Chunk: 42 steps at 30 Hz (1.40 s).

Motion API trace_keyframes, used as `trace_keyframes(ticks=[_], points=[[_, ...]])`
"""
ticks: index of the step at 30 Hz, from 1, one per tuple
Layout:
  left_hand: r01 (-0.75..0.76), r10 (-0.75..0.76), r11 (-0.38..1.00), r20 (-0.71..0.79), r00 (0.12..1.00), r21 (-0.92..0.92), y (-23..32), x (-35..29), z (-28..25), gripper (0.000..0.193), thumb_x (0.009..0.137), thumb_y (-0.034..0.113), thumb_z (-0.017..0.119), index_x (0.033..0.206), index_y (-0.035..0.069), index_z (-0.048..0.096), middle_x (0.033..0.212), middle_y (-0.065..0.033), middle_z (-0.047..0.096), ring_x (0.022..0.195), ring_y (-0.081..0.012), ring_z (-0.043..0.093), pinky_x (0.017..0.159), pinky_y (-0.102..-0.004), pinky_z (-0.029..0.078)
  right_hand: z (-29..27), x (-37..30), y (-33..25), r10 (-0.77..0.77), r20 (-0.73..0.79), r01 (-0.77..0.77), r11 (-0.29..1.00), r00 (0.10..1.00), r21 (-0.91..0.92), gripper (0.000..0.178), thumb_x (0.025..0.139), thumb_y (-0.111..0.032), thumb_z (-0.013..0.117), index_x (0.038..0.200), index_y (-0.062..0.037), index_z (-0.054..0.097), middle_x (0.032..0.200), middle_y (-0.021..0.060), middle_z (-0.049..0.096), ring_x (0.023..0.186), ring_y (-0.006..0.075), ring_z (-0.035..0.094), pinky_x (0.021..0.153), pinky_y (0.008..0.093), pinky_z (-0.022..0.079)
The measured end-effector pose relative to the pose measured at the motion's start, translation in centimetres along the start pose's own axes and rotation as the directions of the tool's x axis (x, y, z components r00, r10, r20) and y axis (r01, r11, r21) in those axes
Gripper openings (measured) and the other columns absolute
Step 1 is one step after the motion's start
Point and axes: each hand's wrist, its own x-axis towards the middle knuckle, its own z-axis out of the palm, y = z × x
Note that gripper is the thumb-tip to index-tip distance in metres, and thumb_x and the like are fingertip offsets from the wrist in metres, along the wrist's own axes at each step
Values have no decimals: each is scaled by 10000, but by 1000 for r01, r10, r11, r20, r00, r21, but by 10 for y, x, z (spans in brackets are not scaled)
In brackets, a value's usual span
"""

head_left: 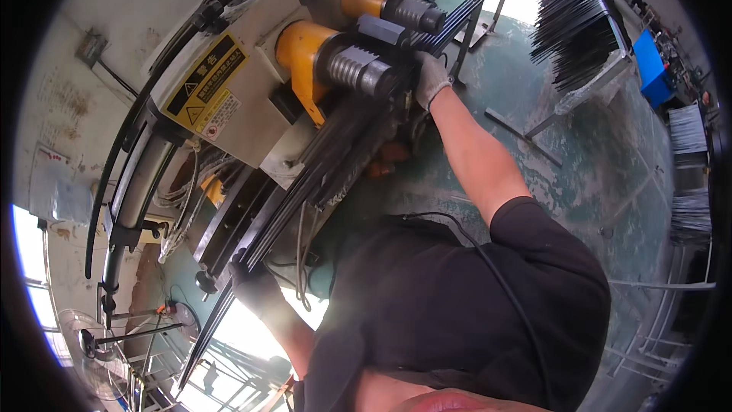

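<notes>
A scuffed, stained pale wall rises along the left, carrying a small grey electrical box. Lower down, daylight glares through a window near a wire-caged fan. The green painted floor is worn into pale patches, with strong white light toward the top. A blue bin stands on the right, above grey shelving.

Bars run along the machine's near edge, before me. A rack stands on the floor, to my right.
</notes>
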Motion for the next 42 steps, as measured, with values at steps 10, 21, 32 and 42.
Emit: trace_keyframes(ticks=[10, 21, 32, 42], points=[[346, -467, 282, 187, 864, -895, 2, 12, 96, 331, 1139, 219, 511, 1241, -81, 605, 1264, -232, 649, 1227, -367, 623, 1165, -500, 485, 4, 29, 43, 199, -105, -199, 980, 974, 6, 228, 1008, -194, 652, 1148, -39, 745, 962, 83, 748, 716, 213, 688, 616, 361, 556], [177, -375, 336, 41, 926, -925, 16, 10, 48, 390, 1117, 276, 512, 1250, -66, 641, 1317, -223, 682, 1293, -376, 617, 1186, -540, 446, 38, 21, 7, 393, -141, -367, 913, 909, 179, 394, 1077, -373, 595, 1061, -16, 759, 901, 99, 744, 738, 220, 701, 658, 384, 539], [48, -43, 998, -147, 988, 31, -4, 18, 78, 308, 1120, 124, 508, 1332, -66, 627, 1298, -166, 721, 1216, -264, 684, 1106, -387, 542, 25, 17, -4, 440, -202, -409, 895, 875, 176, 339, 1039, -305, 606, 1144, -20, 756, 989, 157, 772, 893, 286, 754, 785, 367, 568], [235, -516, 437, -29, 856, -868, -6, 23, 81, 380, 1160, 181, 469, 1372, -108, 595, 1366, -214, 680, 1248, -292, 666, 1135, -404, 531, 31, 21, 10, -80, 109, 126, 252, 991, -959, 395, 881, -410, 738, 1144, -117, 765, 1112, 180, 771, 1079, 367, 734, 923, 444, 583]])
